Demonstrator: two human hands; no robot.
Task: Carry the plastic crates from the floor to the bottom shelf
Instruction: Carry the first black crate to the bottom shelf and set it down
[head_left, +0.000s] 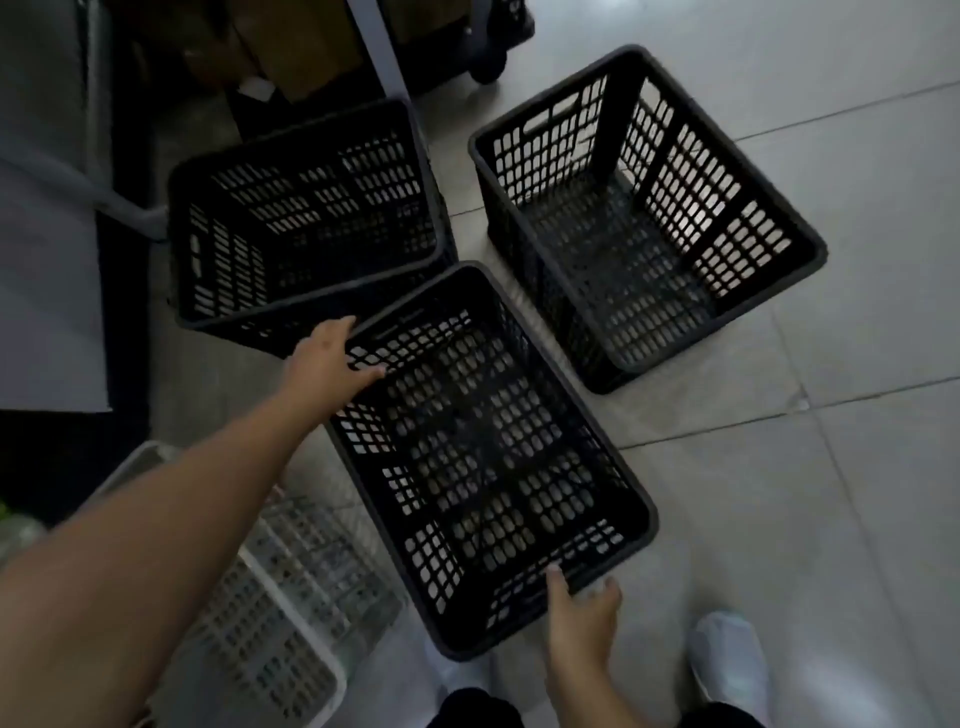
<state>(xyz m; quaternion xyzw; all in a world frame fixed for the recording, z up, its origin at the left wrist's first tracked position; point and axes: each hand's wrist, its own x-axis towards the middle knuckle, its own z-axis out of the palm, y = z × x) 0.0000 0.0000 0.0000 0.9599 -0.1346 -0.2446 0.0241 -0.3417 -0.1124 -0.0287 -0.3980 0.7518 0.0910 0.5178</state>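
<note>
Three black perforated plastic crates stand on the tiled floor. The nearest crate (488, 457) lies between my hands. My left hand (327, 364) grips its far short rim, fingers curled over the edge. At the near short rim, my right hand (582, 618) holds on with the thumb over the top. A second crate (306, 223) sits behind it at the left, touching its far corner. The third crate (639, 218) stands apart at the right. All three are empty.
A white perforated crate (280, 597) lies on the floor at the lower left, under my left arm. A grey shelf frame post (130, 213) and dark shelving (124, 312) run along the left. A wheeled cart base (488, 67) stands at the back. My white shoes (727, 660) are at the bottom.
</note>
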